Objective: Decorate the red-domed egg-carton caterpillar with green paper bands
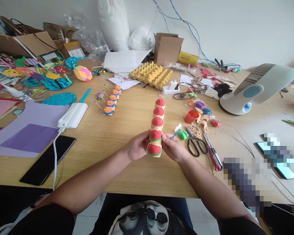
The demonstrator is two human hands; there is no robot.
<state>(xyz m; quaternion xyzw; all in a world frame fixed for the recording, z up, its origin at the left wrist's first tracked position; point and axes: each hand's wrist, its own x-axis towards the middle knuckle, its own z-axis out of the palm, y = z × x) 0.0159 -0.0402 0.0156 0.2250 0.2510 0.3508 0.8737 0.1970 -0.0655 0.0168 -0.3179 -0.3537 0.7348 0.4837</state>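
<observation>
- The left hand and the right hand both clasp the near end of an egg-carton caterpillar, a strip of five cardboard cups with red-painted domes, the two nearest ringed in green.
- The strip lies lengthwise between the hands and runs straight away from them on the wooden table; its far cups rest on the table or just above it, I cannot tell which.
- The right hand also pinches a thin blue tool between its fingers, tip pointing away to the right; what kind of tool it is stays too small to tell.
- Judging by the material, the piece is very light and fairly stiff along the cups, but the thin necks between the cups probably flex and tear easily.
- The pulp surface looks rough, so slipping is unlikely; crushing a cup is the greater risk, and the paint may smear if it is wet.
- The best hold seems to be on the side walls of a cup, thumb and fingers opposite, as both hands do here, not on the painted tops.
- Just right of the right hand lie a green lump, scissors and a red craft knife.
- Beyond the left hand stands a smaller finished caterpillar; a phone lies well off to the left.
</observation>
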